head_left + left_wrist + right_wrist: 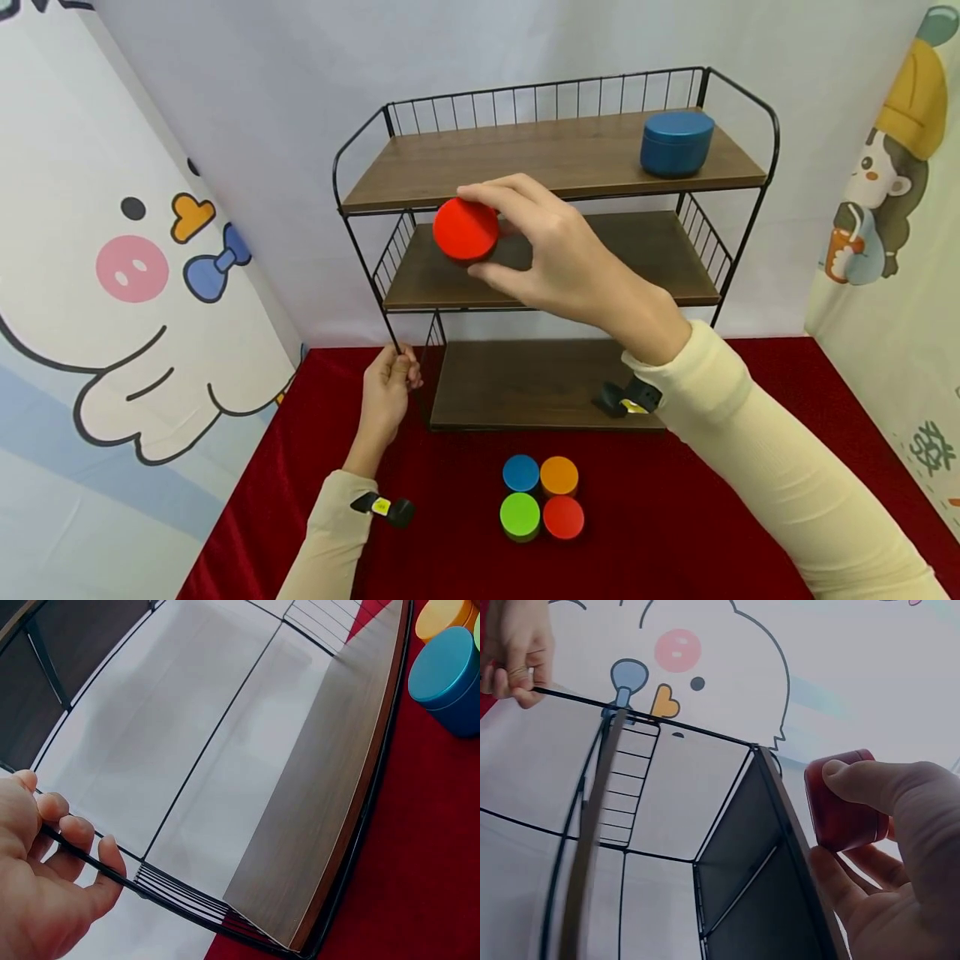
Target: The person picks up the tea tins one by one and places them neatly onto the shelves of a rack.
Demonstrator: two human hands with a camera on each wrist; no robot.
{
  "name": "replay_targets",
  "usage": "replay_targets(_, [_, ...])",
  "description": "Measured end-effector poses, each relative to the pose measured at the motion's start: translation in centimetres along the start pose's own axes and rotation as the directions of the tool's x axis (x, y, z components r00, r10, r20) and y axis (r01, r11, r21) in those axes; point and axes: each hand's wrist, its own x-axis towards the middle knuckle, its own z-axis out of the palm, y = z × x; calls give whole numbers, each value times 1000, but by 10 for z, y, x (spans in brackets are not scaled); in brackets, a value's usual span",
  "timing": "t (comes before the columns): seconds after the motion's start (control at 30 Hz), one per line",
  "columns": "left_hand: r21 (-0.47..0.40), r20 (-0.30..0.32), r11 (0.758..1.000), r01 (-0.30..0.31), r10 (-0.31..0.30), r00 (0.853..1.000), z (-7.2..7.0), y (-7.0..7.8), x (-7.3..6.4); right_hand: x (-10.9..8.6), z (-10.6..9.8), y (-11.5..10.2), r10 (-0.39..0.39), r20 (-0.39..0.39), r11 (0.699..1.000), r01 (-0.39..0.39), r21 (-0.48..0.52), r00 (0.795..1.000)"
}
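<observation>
My right hand [551, 250] grips a small red tin [465, 231] between thumb and fingers, its round lid facing me. The tin is held in front of the black wire rack, overlapping the edge of its top board [487, 167] in the head view. In the right wrist view the tin [844, 801] looks glossy, with rounded sides. Lower down, my left hand [388, 382] grips the rack's left front post. The left wrist view shows its fingers [67, 832] curled round the thin black bar. A blue oval tin [677, 146] stands at the right of the top board.
On the red cloth [675, 508] before the rack, a blue tin [521, 472], an orange tin [558, 477], a green tin [520, 515] and another red tin [563, 517] stand grouped. The rack also has a middle board [637, 250] and a bottom board [517, 383].
</observation>
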Motion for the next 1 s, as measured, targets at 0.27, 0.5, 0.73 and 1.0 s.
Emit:
replay_targets(0.27, [6, -2, 1000, 0, 0, 1000, 0, -1, 0, 24, -3, 0, 7, 1, 999, -7, 51, 1000])
replay_targets(0.5, [-3, -1, 1000, 2, -2, 1000, 0, -2, 0, 35, -7, 4, 104, -4, 991, -103, 91, 995])
replay_targets(0.73, [-2, 3, 1000, 0, 0, 1000, 2, -2, 0, 43, -7, 12, 205, 32, 969, -207, 137, 978])
replay_targets(1.0, [-1, -3, 1000, -7, 7, 1000, 2, -1, -1, 51, -5, 13, 262, 43, 957, -265, 116, 964])
